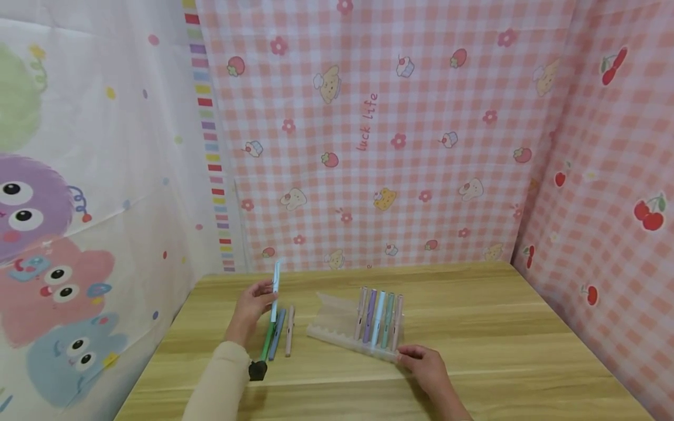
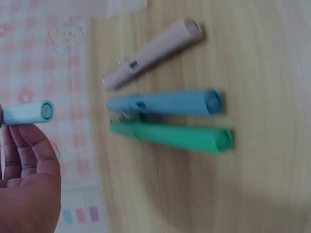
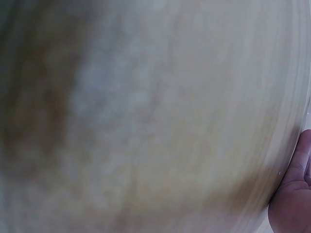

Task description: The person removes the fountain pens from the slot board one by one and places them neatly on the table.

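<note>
My left hand [image 1: 254,309] pinches a light blue pen [image 1: 276,286], held upright above the table; in the left wrist view its round end [image 2: 47,110] faces the camera. Below that hand lie a green pen [image 1: 267,344], a blue pen [image 1: 277,334] and a pale pink pen [image 1: 290,332], side by side. My right hand [image 1: 427,367] grips the near right corner of a clear plastic pen tray [image 1: 333,335] with notches along its edge. Several pens rest in its right part, among them a purple pen [image 1: 370,316] and a teal pen [image 1: 388,320].
The wooden table [image 1: 489,327] runs back to a pink checked curtain [image 1: 363,175]. A white cartoon curtain [image 1: 131,234] hangs at the left, a cherry-print one [image 1: 605,234] at the right. A small black object [image 1: 257,370] sits by the left sleeve.
</note>
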Available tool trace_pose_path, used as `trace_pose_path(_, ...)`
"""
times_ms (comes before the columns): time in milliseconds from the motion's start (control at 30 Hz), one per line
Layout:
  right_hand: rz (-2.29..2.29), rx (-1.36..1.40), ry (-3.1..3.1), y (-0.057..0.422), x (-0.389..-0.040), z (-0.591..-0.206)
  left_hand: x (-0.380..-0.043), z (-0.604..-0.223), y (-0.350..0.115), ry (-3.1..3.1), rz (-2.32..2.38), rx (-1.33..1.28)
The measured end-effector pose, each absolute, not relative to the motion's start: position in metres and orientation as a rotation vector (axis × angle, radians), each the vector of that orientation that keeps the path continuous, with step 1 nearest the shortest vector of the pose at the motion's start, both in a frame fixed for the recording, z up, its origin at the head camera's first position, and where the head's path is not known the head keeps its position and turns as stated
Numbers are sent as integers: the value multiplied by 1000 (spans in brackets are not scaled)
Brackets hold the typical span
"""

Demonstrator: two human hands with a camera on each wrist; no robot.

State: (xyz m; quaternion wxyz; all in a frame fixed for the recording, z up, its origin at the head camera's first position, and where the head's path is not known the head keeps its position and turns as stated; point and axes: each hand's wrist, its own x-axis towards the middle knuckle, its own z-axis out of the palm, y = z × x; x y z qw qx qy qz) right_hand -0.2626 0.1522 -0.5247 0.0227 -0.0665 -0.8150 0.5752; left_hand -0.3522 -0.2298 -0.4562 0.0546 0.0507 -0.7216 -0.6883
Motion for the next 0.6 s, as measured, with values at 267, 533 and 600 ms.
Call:
trace_pose_path(267,1776,-208,-2531,152,-264,-526,-340,-469,-255,-2222,-2116,203)
trace_pose_path(533,1773,-197,-2532,152,-263,-525,-328,-484,-269,-2279,-2142,242)
trace_pose_path(600,1775,-198,-2532,152,-263,-524,-325,-487,-271,-2300,-2139,249)
